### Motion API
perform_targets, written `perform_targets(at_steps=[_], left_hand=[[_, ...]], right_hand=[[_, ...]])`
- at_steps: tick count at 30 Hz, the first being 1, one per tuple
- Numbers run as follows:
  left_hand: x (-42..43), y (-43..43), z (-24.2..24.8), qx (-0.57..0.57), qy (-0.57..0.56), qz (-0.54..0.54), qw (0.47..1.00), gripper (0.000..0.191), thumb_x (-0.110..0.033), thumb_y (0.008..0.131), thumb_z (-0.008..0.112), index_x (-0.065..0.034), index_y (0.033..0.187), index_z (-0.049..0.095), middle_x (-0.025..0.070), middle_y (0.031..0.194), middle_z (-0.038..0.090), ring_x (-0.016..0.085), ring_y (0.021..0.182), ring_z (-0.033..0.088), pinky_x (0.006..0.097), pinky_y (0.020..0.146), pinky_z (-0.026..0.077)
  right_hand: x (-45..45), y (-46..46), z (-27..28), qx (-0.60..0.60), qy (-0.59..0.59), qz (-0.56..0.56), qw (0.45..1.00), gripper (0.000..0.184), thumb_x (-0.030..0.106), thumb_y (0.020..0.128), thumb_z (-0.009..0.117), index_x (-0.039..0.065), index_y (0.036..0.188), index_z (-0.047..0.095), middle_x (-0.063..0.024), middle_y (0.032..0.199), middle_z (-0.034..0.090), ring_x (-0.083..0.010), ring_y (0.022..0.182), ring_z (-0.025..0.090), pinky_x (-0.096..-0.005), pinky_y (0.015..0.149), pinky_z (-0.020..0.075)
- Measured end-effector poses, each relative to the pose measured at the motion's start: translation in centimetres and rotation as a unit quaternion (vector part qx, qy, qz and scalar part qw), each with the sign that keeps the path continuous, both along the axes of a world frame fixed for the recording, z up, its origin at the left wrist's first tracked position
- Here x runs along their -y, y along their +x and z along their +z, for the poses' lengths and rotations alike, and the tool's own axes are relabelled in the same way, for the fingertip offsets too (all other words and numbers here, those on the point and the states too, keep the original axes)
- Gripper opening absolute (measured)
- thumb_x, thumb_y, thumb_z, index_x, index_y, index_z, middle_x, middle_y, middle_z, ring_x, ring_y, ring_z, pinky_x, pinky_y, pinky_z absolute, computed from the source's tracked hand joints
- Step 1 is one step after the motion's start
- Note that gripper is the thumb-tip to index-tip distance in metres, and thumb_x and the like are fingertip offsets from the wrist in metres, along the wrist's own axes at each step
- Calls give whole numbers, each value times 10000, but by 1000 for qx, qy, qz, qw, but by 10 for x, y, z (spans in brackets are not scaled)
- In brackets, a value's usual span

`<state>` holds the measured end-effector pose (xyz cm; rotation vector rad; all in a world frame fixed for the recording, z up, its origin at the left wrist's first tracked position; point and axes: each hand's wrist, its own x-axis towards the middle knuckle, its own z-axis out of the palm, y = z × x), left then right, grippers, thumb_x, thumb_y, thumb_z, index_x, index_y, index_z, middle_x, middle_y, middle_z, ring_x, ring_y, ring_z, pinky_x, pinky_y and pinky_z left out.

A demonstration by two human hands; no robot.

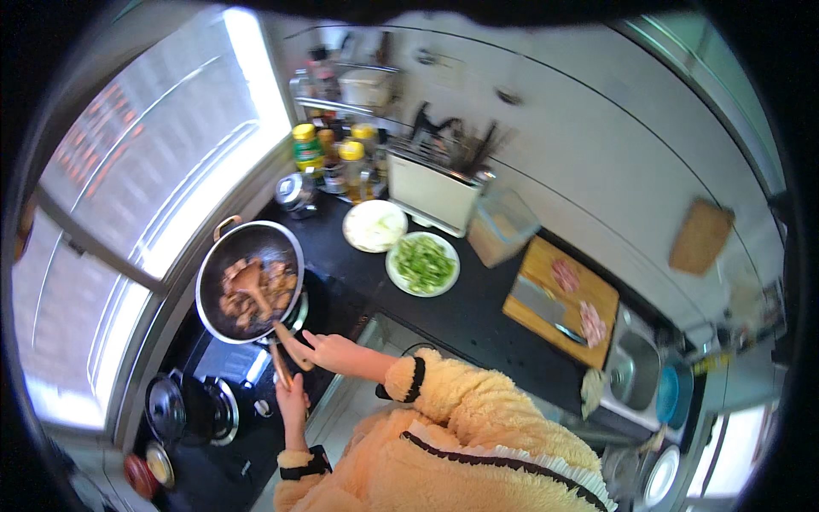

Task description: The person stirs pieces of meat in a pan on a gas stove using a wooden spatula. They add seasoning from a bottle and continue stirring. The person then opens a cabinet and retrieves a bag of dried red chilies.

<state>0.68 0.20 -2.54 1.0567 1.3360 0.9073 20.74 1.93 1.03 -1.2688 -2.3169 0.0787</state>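
Observation:
My left hand [293,398] is wrapped around the wooden handle [281,368] of a dark-lined wok [269,240] with a silver rim. My right hand [333,353] holds a wooden spatula [248,280] by its handle. The spatula's head lies among browned pieces of meat [279,281] in the wok. The wok is over the left-hand part of the stove and slightly tilted. On the counter beyond my hands stand a plate of sliced green vegetable [422,264] and a plate of pale slices [375,226].
A cutting board [534,262] bears a cleaver [539,299] and two heaps of raw meat [592,324]. Past it is the sink [640,371]. A black lidded pot [167,406] stands by the second burner. Seasoning bottles [352,166] and a white knife holder [429,192] line the wall.

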Motion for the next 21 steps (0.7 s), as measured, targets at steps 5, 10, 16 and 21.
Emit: perform_targets(at_steps=[5,10,16,21], left_hand=[[-1,1,-2,-19,-14,-3,1000,183,-205,940,593,-96,964,448,-28,623,419,50,419,397,197,344,318],[-6,-2,-11,-26,-12,0,1000,215,-248,932,606,-100,974,455,-21,615,399,62,424,398,199,346,314],[-4,8,-14,-13,-16,19,1000,204,-242,930,612,-119,972,456,-25,617,397,58,414,386,200,332,307],[-6,19,-21,-21,-13,65,998,262,-342,930,607,-116,900,478,3,617,485,77,388,420,217,322,314]], right_hand=[[108,85,-24,-95,-76,-123,985,590,30,784,581,30,1350,415,-187,1109,617,-355,902,641,-418,734,542],[234,185,-44,-137,-186,-407,884,203,176,869,583,29,1004,618,-178,926,654,-361,878,642,-460,725,527],[313,268,-45,-130,-160,-588,782,124,135,836,636,20,879,627,-185,871,659,-369,814,647,-451,712,526],[299,307,-33,-126,-157,-557,806,225,216,849,643,33,980,650,-203,884,679,-386,823,654,-480,735,522]])
